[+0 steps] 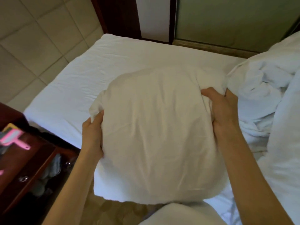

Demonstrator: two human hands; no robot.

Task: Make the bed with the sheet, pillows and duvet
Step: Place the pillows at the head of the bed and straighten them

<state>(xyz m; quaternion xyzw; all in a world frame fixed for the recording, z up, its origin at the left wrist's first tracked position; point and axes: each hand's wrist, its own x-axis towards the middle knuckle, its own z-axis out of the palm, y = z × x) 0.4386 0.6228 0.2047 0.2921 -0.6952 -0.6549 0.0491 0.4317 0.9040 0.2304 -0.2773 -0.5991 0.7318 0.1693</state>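
Sheet (113, 62) looks spread over the bed, both hands' fingers (209, 93) clutch a pillow (155, 130) mid-frame, and the duvet (267, 88) remains bunched at right.

White pillow (155, 130) gripped at both sides by left hand (92, 135) and right hand (222, 109), above sheeted bed (90, 75).

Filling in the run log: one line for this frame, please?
stage: pillow held over bed | left hand: grips pillow's left edge | right hand: grips right edge | sheet: spread flat | duvet: bunched at right
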